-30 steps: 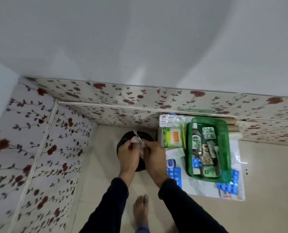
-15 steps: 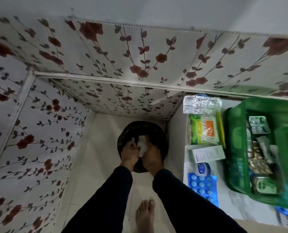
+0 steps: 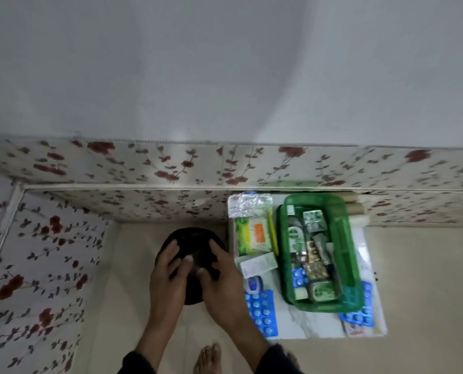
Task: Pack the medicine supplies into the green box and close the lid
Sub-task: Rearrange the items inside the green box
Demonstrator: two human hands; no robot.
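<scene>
The green box [image 3: 352, 255] stands open on a small white table [image 3: 314, 323], holding a bottle, several blister strips and a small tin. Beside it on the table lie a foil pack [image 3: 249, 205], a green and orange carton [image 3: 253, 236], a white carton [image 3: 257, 264], a small blue and white jar [image 3: 254, 284] and a blue blister strip [image 3: 262, 311]. Another blue strip [image 3: 360, 317] lies partly under the box. My left hand [image 3: 168, 279] and my right hand [image 3: 222, 284] hover with spread fingers over a black bin [image 3: 192, 236] to the left of the table. Neither holds anything.
The black bin stands on the beige floor in a corner of flower-patterned walls [image 3: 49, 265]. My bare foot [image 3: 207, 359] is on the floor below the hands. Beige rolls [image 3: 357, 209] lie behind the green box against the wall.
The white scrap that both hands held over the bin is gone from them. The hands have risen from the bin and spread their fingers. The camera has pulled back.
</scene>
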